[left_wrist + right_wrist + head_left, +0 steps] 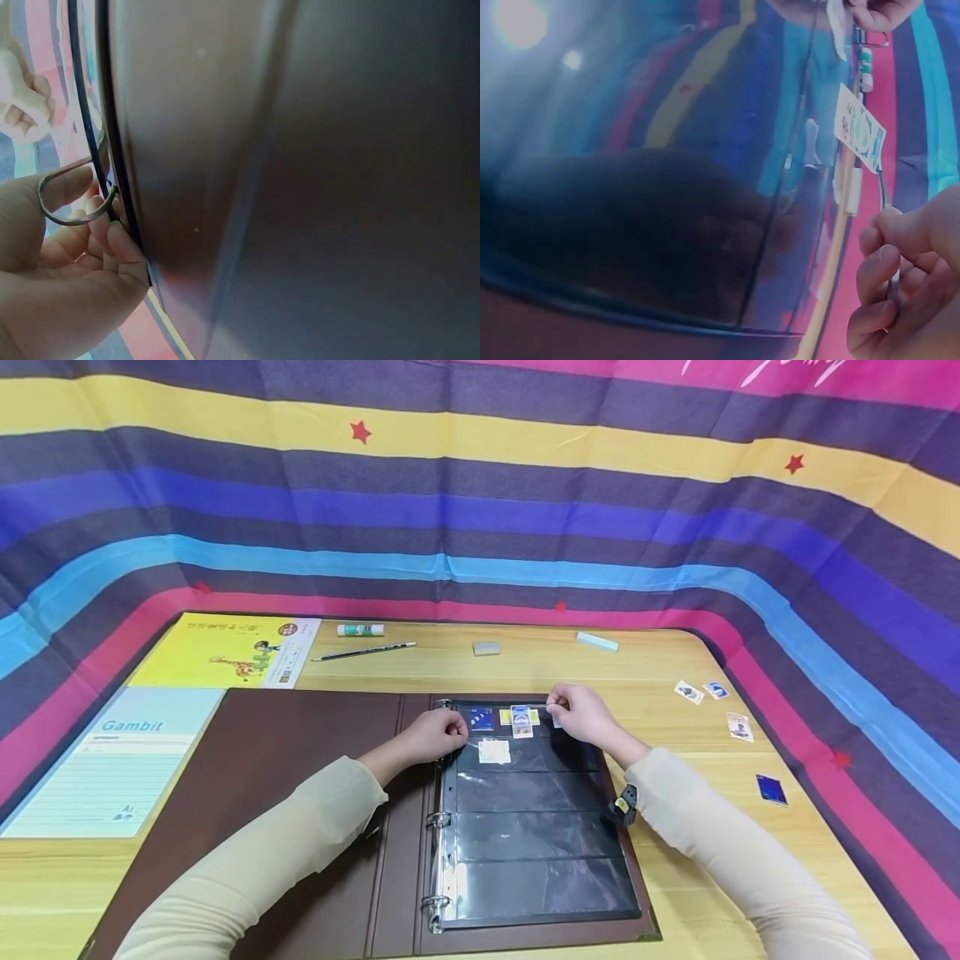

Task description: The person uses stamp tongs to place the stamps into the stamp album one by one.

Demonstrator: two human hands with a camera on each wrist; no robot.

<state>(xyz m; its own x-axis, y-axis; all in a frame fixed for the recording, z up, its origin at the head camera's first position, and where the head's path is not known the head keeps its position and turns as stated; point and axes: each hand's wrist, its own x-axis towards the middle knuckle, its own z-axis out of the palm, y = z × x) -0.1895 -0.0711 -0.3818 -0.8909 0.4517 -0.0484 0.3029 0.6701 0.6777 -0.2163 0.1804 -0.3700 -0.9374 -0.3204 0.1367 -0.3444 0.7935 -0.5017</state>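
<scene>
A brown ring binder [315, 760] lies open, with a black pocket page [532, 835] on its rings. My left hand [435, 735] is at the page's upper left, by the top ring [75, 202]; its fingers pinch the page's edge. Thin metal tweezers [885, 191] are pinched in my right hand [581, 714], above the page's upper right. Their tips hold a small stamp [860, 129] over the top row. That row also holds a blue stamp [482, 718] and a yellow one [534, 717], partly covered. Lower sits a whitish rectangle [493, 752].
Loose stamps [738, 727] and a dark blue one [771, 789] lie to the right. Behind the binder are a glue stick [361, 630], a pencil [367, 651], a grey eraser [486, 648] and a pale blue bar [597, 642]. A yellow book [202, 647] and a notebook [112, 768] lie left.
</scene>
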